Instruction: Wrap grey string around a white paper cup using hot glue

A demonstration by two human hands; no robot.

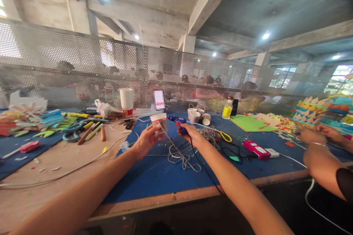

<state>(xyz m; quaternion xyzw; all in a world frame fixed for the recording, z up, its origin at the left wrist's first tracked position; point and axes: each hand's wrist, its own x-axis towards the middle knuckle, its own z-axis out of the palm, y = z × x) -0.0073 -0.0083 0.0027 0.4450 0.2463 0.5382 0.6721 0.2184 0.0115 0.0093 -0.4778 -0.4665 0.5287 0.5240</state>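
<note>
My left hand [149,139] is closed around a paper cup [159,119] with a red band under its rim. Grey cord wraps the cup's lower part and trails down to a loose tangle of cord [179,154] on the blue mat. In my right hand [190,134] is a blue hot glue gun [177,120], its nozzle pointing left at the cup's side. A clear glue stick sticks out of its back, and a black cable hangs down from its handle. Whether the nozzle touches the cup I cannot tell.
Scissors [72,130] and several tools lie left, near a stack of paper cups [126,100]. Cord-wrapped cups [194,114], a yellow bottle [227,108] and a pink power strip [257,149] stand right. A co-worker's hands [314,136] work at far right. Perforated metal screens the back.
</note>
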